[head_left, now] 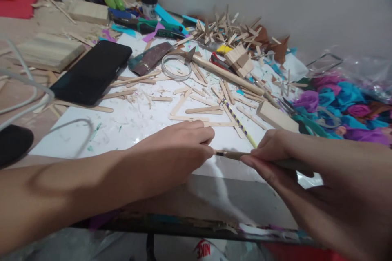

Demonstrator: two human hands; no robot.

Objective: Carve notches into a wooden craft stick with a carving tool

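Note:
My left hand is closed above the front of the white paper, its fingers pinching the end of a small wooden craft stick that they mostly hide. From the right, my right hand grips a slim knife-like tool with a brownish handle; its short dark tip meets the stick close to my left fingertips. A yellow strip with dark dots lies just beyond my right fingers. Several flat craft sticks are laid out on the paper past my left hand.
A black phone, a roll of tape and a long wooden handle lie farther back. Heaped stick scraps line the wall. At right are a wooden block, green-handled scissors and crepe-paper flowers. A white cable loops at left.

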